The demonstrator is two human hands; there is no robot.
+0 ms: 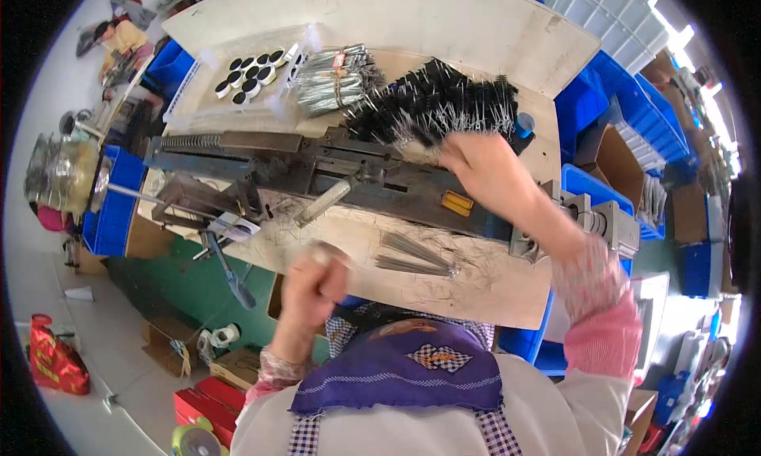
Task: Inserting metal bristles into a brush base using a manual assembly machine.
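Purple apron [396,369] is sitting nearest the camera, covering the person's front at the workbench [491,290]. Left hand [317,282] is hovering by the bench's front edge, below the machine's lever handle [325,201], fingers bending inward. Right hand [479,167] is reaching across the dark metal machine [420,194], fingers pointing at the near edge of the black brushes [444,99]. Motion blur is smearing both hands, so cannot tell whether either one is grasping anything. Black brushes are lying heaped behind the machine, wire ends mostly pointing toward the person, presumably so stems are staying easy to pinch. Grey wires [412,254] are lying fanned in front of the machine, likely kept there for short reach. Silver wire bundle [337,80] is resting left of the heap, tied around its middle, probably keeping strands together. White plastic basket [187,87] is holding round black-and-white pieces [252,86], apparently keeping them off the working area. Yellow piece [456,203] is sitting on the machine, purpose unclear.
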